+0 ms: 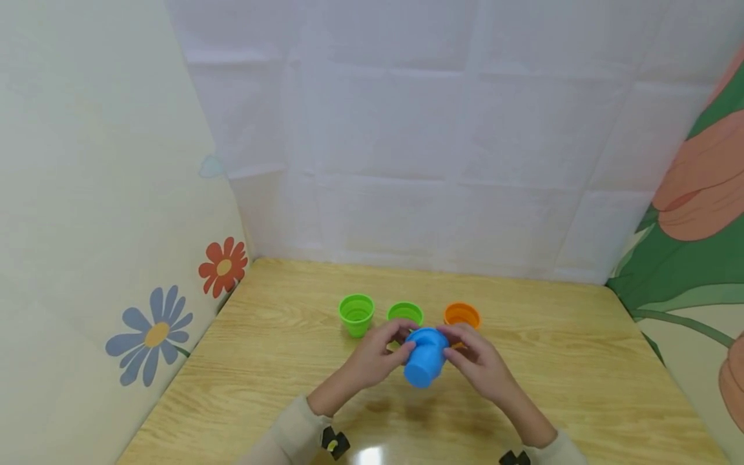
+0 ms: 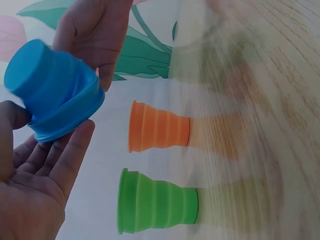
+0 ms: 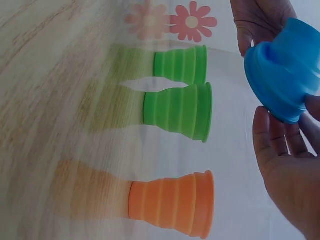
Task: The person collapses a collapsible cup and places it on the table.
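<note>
Both hands hold a blue collapsible cup (image 1: 426, 359) above the table, its base tipped toward the head camera. One side of its wall near the rim is folded in, as the left wrist view shows. My left hand (image 1: 374, 355) grips the rim from the left with thumb and fingers. From the other side my right hand (image 1: 481, 363) pinches it between thumb and fingers. Just beyond the hands stand a green cup (image 1: 405, 312) and an orange cup (image 1: 463, 314), both upright and partly hidden in the head view. Another green cup (image 1: 356, 312) stands further left.
The wooden table (image 1: 279, 361) reaches back to a white cloth backdrop (image 1: 372, 129). A wall with printed flowers (image 1: 157, 334) borders the left side, and a panel with large printed leaves (image 1: 697, 245) borders the right.
</note>
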Available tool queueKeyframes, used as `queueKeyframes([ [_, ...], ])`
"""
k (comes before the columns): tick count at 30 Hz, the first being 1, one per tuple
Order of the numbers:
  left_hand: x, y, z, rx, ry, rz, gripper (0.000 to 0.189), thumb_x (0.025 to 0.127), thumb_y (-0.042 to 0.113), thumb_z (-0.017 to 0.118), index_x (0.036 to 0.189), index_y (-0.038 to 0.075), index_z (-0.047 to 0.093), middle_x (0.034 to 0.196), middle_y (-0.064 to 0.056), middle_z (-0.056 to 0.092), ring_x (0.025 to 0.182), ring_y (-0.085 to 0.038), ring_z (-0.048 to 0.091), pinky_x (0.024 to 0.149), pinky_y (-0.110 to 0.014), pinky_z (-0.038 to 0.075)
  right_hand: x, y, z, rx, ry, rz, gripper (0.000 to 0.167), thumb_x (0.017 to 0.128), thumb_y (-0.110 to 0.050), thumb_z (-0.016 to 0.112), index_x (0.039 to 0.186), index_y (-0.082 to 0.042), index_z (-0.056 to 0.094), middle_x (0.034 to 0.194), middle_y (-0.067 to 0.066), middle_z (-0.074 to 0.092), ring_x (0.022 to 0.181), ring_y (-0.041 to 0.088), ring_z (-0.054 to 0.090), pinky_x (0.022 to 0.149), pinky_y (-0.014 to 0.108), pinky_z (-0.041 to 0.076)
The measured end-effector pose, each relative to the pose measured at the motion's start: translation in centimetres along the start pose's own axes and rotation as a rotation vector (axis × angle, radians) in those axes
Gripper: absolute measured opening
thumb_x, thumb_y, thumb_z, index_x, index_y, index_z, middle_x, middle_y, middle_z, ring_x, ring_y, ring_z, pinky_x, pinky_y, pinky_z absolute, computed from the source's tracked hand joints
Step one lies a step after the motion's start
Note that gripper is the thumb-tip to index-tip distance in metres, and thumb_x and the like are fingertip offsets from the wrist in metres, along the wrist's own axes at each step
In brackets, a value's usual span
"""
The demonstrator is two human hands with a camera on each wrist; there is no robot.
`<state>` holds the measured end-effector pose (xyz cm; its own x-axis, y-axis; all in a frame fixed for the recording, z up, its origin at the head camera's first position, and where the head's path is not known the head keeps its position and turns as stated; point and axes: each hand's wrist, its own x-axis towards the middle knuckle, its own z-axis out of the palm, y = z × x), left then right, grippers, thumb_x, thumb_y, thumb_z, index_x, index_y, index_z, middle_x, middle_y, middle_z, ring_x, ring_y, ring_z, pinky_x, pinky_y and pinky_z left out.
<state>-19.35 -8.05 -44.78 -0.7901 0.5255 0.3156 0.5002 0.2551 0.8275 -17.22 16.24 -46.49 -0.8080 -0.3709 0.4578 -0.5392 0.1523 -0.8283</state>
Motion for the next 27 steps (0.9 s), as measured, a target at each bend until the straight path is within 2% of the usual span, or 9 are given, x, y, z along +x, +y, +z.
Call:
queueKeyframes([
  [5, 0.1, 0.1, -0.1, 0.061, -0.076, -0.041, 0.031, 0.103, 0.023, 0.061, 0.128, 0.005, 0.061, 0.104, -0.007, 0.071, 0.09, -0.014, 0.067, 0.079, -0.025, 0.057, 0.1, -0.1, -0.2, -0.007, -0.038, -0.008, 0.032, 0.103, 0.002, 0.054, 0.133, 0.005, 0.06, 0.123, 0.019, 0.06, 0.11, 0.007, 0.059, 0.093, 0.022, 0.055],
  [8, 0.1, 0.2, -0.2, 0.075, -0.096, -0.064, 0.032, 0.104, 0.025, 0.059, 0.128, 0.004, 0.061, 0.107, -0.007, 0.072, 0.093, -0.015, 0.068, 0.083, -0.026, 0.057, 0.1, -0.1, -0.2, 0.002, -0.042, 0.004, 0.031, 0.103, 0.001, 0.054, 0.133, 0.005, 0.06, 0.124, 0.02, 0.06, 0.11, 0.007, 0.059, 0.094, 0.022, 0.055],
  [11, 0.2, 0.1, -0.2, 0.006, -0.088, -0.09, 0.032, 0.106, 0.022, 0.056, 0.129, 0.001, 0.058, 0.11, -0.012, 0.071, 0.095, -0.021, 0.069, 0.081, -0.027, 0.06, 0.0, 0.0, -0.3, 0.033, -0.035, 0.024, 0.032, 0.102, 0.001, 0.054, 0.134, 0.005, 0.058, 0.125, 0.022, 0.061, 0.111, 0.007, 0.059, 0.093, 0.024, 0.055],
  [16, 0.3, 0.1, -0.2, -0.146, -0.06, -0.138, 0.032, 0.107, 0.017, 0.053, 0.132, -0.004, 0.053, 0.117, -0.024, 0.069, 0.098, -0.032, 0.071, 0.077, -0.041, 0.063, -0.3, -0.1, -0.6, 0.113, -0.062, 0.087, 0.042, 0.102, -0.001, 0.056, 0.143, 0.005, 0.048, 0.134, 0.027, 0.056, 0.115, 0.007, 0.059, 0.096, 0.025, 0.054],
  [19, 0.3, 0.1, 0.0, -0.164, -0.04, -0.157, 0.032, 0.107, 0.016, 0.052, 0.132, -0.004, 0.053, 0.119, -0.026, 0.069, 0.1, -0.035, 0.072, 0.079, -0.048, 0.062, -0.5, 0.0, -0.7, 0.153, -0.085, 0.102, 0.048, 0.102, -0.002, 0.058, 0.147, 0.006, 0.042, 0.137, 0.026, 0.054, 0.116, 0.008, 0.059, 0.098, 0.025, 0.054],
  [22, 0.2, 0.1, 0.3, -0.17, -0.02, -0.163, 0.031, 0.107, 0.016, 0.051, 0.131, -0.004, 0.053, 0.119, -0.026, 0.069, 0.101, -0.036, 0.072, 0.079, -0.049, 0.062, -0.6, 0.0, -0.9, 0.164, -0.088, 0.109, 0.05, 0.101, -0.002, 0.059, 0.148, 0.005, 0.042, 0.137, 0.024, 0.054, 0.117, 0.009, 0.059, 0.099, 0.025, 0.053],
  [27, 0.1, 0.0, 0.8, -0.188, 0.003, -0.173, 0.03, 0.107, 0.014, 0.051, 0.131, -0.005, 0.052, 0.12, -0.029, 0.068, 0.099, -0.036, 0.073, 0.077, -0.044, 0.063, -0.6, 0.2, -1.0, 0.144, -0.064, 0.147, 0.048, 0.102, -0.004, 0.059, 0.147, 0.002, 0.045, 0.134, 0.026, 0.055, 0.113, 0.01, 0.061, 0.096, 0.025, 0.054],
])
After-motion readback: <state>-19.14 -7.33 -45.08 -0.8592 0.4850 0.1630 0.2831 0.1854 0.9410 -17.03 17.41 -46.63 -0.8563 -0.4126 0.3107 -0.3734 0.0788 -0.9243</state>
